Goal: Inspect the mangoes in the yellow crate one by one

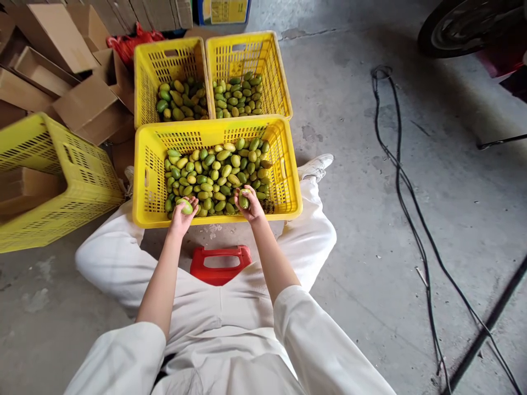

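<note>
Small oval fruits, green to yellow and looking like mangoes [222,170], fill the bottom of the large yellow crate [218,220] in front of me. Over the crate's near left part, my left hand [183,219] cradles one light green mango [187,207], palm turned up. To the right of it, my right hand [253,208] grips another green mango [244,201] between thumb and fingers, just inside the near rim. Behind stand two more yellow crates, the left one [142,82] and the right one [284,82], each partly filled with similar fruit.
A red plastic stool [221,276] shows between my legs. To the left, a tilted yellow crate [82,164] holds cardboard, with cardboard boxes [86,104] piled behind. Black cable [399,164] runs along the concrete floor at right, below a vehicle wheel [448,33].
</note>
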Demonstrator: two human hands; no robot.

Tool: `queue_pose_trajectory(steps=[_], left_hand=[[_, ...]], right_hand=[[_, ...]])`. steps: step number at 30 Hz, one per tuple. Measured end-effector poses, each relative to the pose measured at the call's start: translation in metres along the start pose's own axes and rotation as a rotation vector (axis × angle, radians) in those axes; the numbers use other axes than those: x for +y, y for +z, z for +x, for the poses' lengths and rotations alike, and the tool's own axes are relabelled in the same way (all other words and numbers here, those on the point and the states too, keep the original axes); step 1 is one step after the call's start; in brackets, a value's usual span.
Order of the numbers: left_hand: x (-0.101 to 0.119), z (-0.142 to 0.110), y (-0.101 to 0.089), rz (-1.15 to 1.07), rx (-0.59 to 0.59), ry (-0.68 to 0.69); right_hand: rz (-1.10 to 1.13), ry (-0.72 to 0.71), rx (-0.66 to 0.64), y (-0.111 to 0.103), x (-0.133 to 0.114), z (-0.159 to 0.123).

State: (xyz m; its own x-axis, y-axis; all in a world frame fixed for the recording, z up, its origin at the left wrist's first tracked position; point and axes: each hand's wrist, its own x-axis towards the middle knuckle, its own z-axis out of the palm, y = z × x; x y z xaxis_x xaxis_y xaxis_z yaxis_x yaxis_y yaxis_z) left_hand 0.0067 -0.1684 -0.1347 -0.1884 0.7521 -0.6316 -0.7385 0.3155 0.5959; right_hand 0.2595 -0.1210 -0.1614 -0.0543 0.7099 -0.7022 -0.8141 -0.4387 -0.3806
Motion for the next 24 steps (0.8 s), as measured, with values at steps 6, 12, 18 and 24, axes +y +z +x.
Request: queue_pose_trajectory(steps=[6,12,18,24], left_hand=[[0.0017,0.0000,0.0026,0.004,-0.007,-0.031],[0.0069,-0.0027,0.0031,-0.093,0.030,-0.055],[0.0046,-0.0056,0.0060,-0.033,0.007,-0.058],[0.0079,-0.0055,0.0062,-0.045,0.011,-0.047]], right_hand=[[0.034,0.011,-0.036,-0.0004,-0.0023,-0.0032],[0.012,0.040,-0.105,-0.0054,-0.0033,-0.0081],[0.004,0.043,-0.058,-0.0050,-0.0003,-0.0034],[0.094,0.018,-0.025,-0.0002,-0.0033,-0.0030]])
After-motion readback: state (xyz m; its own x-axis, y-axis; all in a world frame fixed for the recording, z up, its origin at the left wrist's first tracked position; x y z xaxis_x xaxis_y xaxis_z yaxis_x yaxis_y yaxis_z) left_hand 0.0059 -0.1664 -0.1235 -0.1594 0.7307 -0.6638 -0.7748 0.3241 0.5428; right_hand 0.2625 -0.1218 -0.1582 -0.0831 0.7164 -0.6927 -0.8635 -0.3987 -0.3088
